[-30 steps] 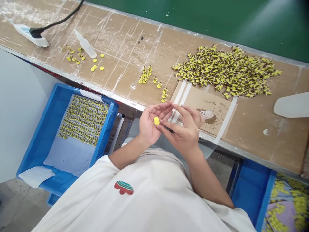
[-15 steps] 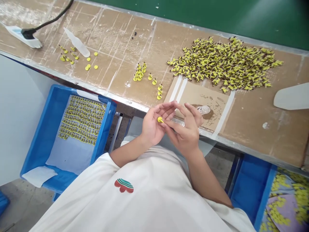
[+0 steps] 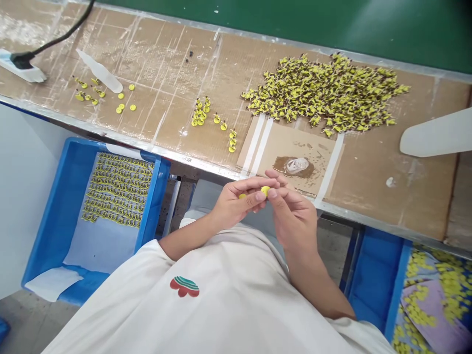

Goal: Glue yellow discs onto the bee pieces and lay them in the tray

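Close in front of my shirt, both hands meet at a small yellow disc (image 3: 265,190). My left hand (image 3: 239,200) pinches it between thumb and fingers, and a second yellow piece (image 3: 242,195) shows in its palm. The fingertips of my right hand (image 3: 295,216) press on the disc from the other side; whether they also hold a small part is hidden. Just beyond the hands, a cardboard pad (image 3: 308,142) with white tape strips carries a wet patch with a clear blob (image 3: 297,166). Several small yellow figures on round bases (image 3: 201,112) stand to the left of the pad.
A large heap of yellow and brown figures (image 3: 324,91) covers the back right. White bottles lie at left (image 3: 101,73) and right (image 3: 438,132). A blue crate (image 3: 47,221) at lower left holds rows of figures; another crate (image 3: 396,290) at lower right holds yellow discs.
My left hand has gone from an open palm to a pinch on the yellow disc. My right fingers have moved up against that disc. The whole view has shifted slightly.
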The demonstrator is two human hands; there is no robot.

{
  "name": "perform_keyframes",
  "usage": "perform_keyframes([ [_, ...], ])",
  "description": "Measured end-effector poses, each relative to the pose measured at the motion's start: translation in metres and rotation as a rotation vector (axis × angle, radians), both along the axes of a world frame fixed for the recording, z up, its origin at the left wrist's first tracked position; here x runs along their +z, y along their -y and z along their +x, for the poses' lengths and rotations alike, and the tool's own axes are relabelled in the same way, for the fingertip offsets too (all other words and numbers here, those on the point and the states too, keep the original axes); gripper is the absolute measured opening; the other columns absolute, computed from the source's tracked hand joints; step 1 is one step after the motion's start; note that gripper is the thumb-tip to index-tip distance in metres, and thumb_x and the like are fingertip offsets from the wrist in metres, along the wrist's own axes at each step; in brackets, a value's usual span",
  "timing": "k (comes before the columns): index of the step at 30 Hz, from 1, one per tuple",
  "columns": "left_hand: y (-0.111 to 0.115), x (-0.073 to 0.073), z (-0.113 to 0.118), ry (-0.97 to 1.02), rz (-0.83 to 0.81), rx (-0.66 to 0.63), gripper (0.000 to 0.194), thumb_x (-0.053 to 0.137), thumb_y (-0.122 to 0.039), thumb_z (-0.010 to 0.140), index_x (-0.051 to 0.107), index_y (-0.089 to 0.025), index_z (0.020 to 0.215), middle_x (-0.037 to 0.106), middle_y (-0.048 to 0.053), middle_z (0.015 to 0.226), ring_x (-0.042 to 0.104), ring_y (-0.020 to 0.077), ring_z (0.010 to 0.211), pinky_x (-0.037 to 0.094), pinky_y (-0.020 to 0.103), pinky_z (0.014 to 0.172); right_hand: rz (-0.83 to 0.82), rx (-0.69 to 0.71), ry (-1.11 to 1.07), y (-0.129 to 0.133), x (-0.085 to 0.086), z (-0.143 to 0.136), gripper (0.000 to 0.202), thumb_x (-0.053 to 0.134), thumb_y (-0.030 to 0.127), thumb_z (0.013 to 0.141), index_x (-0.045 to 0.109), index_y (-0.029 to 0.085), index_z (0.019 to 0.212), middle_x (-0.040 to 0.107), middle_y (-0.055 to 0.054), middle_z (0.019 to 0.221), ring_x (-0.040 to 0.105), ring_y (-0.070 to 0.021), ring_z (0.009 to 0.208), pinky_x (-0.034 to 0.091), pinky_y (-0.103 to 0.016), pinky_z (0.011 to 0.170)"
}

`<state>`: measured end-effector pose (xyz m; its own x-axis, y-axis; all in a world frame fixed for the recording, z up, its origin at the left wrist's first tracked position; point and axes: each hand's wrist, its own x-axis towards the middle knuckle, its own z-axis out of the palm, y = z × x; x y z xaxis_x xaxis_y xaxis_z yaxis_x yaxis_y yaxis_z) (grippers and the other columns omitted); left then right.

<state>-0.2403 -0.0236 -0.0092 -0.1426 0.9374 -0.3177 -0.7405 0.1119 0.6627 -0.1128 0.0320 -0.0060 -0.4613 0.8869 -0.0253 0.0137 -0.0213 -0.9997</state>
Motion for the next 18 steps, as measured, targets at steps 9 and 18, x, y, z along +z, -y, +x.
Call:
perform_keyframes([
  [9,-0.012,-0.005,0.002,0.147,-0.056,0.154,0.026,0.090,-0.031,0.068,0.081,-0.024,0.091,0.079,0.002,0.090,0.065,0.0034,0.061,0.048,0.011,0.049,0.315,-0.098,0.199,-0.013,0.011,0.005,0.007,0.075,0.031,0.086,0.077,0.025,0.090,0.071,-0.008,0.118,0.065,-0.0239,0.118,0.051,-0.044,0.104],
  [18,-0.017,-0.013,-0.018,0.149,-0.122,0.267,0.029,0.092,-0.024,0.065,0.080,-0.021,0.091,0.080,0.002,0.096,0.074,0.0046,0.071,0.058,0.007,0.065,0.687,-0.384,0.798,-0.164,-0.027,0.052,0.021,0.071,0.036,0.085,0.076,0.021,0.098,0.074,-0.008,0.089,0.068,-0.0245,0.079,0.053,-0.041,0.081],
])
